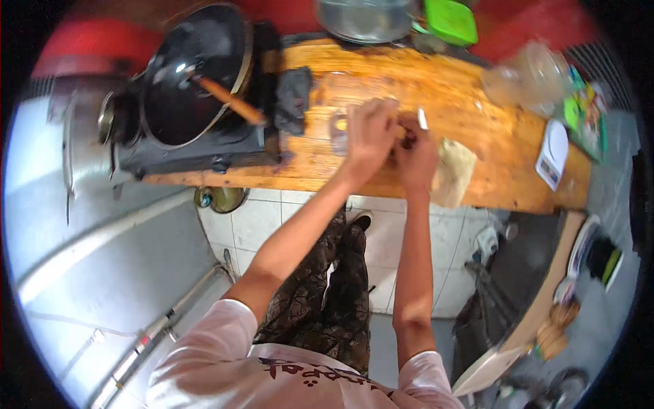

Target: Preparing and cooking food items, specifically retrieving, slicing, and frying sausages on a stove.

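Both of my hands meet over a wooden table (511,153). My left hand (373,133) is bent over the tabletop, fingers close to my right hand; what its fingers touch is blurred. My right hand (418,153) is curled around something small and dark that I cannot make out, and a white piece (422,118), perhaps part of a tool, sticks up by its fingers. Left of my left hand lies a small blurred item with a yellow spot (341,124). A beige cloth or paper (454,171) lies right of my right hand, at the table's front edge.
At the left, a black wok (189,56) with a wooden-handled utensil (230,100) stands on a stove (204,156); a dark cloth (293,102) lies beside it. Behind are a metal pot (367,18) and green container (451,21). Plastic containers (531,76) and a white scale (553,153) stand right.
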Tool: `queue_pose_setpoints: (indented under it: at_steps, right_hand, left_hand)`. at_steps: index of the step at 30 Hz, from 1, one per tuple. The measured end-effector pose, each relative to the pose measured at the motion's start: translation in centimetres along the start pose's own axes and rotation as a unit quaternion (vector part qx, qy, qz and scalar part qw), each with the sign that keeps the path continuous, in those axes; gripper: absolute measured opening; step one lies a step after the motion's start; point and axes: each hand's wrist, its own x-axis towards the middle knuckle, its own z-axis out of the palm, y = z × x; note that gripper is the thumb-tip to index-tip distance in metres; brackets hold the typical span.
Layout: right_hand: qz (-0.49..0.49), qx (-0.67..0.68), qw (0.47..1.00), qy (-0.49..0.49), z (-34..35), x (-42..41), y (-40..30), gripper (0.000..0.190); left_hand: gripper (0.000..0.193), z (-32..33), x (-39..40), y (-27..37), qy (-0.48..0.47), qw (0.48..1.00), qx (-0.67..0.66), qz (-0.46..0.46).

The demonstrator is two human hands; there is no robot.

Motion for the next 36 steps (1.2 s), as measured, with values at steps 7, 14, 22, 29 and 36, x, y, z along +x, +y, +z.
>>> queue_pose_setpoints:
  at_steps: [7,14,22,29,36]
  right_hand:
    - [-0.007,0.001,1.000,0.005,-0.8,0.5,-1.1,0.020]
    - [0.183,0.386,0.903,-0.048,-3.4,0.6,-9.6,0.017]
    - [-0.129,0.258,0.949,-0.126,-2.3,0.0,-31.9,0.021]
    - [-0.279,-0.001,0.954,-0.107,1.9,0.2,-36.8,0.012]
    - [-0.283,-0.062,0.953,-0.084,2.2,0.4,-36.9,0.012]
  left_hand:
    - [0.022,-9.6,-7.7,3.8,0.162,0.976,-0.077,-0.122]
    - [0.019,-25.6,-5.3,1.8,0.314,0.939,0.057,-0.132]
    - [0.026,-33.0,-1.2,-3.8,0.325,0.916,0.200,-0.123]
    - [0.020,-34.9,-11.6,0.9,0.373,0.901,0.161,-0.154]
    - [0.023,-31.5,-30.8,2.9,0.153,0.934,0.072,-0.316]
